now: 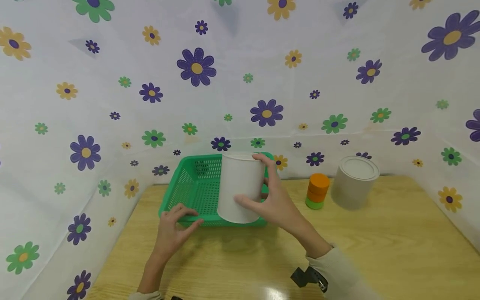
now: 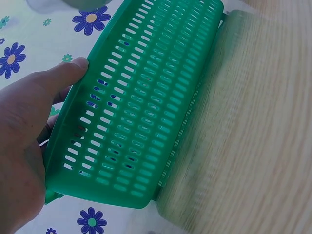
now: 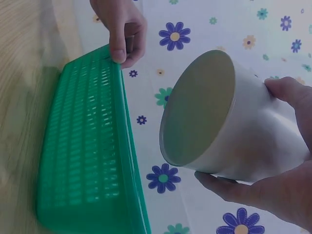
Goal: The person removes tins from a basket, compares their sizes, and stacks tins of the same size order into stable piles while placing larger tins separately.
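A green plastic basket [image 1: 210, 196] with slotted walls stands on the table near the back. My left hand [image 1: 173, 229] grips its front rim near the left corner, thumb on the outer side and fingers over the inside. Above the basket's right half, my right hand [image 1: 268, 196] holds a white cylindrical can [image 1: 241, 183] by its side. In the right wrist view, the round, rimmed lower end of the can [image 3: 200, 109] faces down and is apart from the basket wall [image 3: 87, 136].
To the right on the wooden table [image 1: 360, 250] stands a second white can [image 1: 354, 183] with a rimmed top. Beside it is a short stack of orange and green round pieces [image 1: 317, 191]. A white flowered sheet [image 1: 232, 96] hangs behind the table.
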The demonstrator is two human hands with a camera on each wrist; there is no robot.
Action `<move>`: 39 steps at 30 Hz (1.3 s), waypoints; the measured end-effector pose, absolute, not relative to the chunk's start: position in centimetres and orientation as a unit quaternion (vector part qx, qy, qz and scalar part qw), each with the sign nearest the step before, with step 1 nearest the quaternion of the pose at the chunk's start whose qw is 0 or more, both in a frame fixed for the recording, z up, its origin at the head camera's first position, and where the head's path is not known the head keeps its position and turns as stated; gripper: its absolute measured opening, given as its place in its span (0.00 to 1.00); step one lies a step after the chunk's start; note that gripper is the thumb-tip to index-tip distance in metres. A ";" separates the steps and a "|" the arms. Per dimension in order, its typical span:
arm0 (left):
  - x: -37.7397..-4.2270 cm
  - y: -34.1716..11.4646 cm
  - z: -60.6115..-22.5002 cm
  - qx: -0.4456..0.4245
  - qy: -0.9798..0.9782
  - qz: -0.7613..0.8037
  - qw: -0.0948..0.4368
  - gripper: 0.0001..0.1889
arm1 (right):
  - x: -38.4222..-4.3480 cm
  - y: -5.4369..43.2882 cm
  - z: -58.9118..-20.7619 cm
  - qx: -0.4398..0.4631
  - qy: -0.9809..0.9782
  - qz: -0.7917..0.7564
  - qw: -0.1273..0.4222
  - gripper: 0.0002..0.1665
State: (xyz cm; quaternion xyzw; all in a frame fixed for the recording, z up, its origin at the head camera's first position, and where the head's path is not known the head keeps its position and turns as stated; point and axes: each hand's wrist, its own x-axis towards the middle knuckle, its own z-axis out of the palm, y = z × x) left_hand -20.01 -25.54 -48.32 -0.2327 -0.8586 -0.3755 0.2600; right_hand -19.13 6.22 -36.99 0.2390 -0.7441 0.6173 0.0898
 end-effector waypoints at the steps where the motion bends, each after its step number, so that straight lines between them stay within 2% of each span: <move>1: -20.0 -25.5 -48.3 -0.233 -0.858 -0.376 0.261 0.12 | -18.9 6.6 -37.0 0.238 -0.746 0.616 0.093 0.58; 13: -20.1 -25.5 -48.8 -0.243 -0.851 -0.375 0.274 0.12 | -15.8 12.5 -38.2 0.226 -0.763 0.583 0.164 0.61; 28: -20.0 -25.7 -48.6 -0.231 -0.860 -0.374 0.260 0.12 | -13.3 17.0 -39.4 0.198 -0.802 0.519 0.219 0.66; 33: -19.9 -25.7 -48.4 -0.230 -0.860 -0.375 0.260 0.12 | -13.1 18.8 -39.9 0.213 -0.799 0.508 0.243 0.69; 39: -20.0 -25.5 -48.3 -0.231 -0.859 -0.374 0.263 0.12 | -12.7 20.8 -40.5 0.188 -0.799 0.511 0.256 0.73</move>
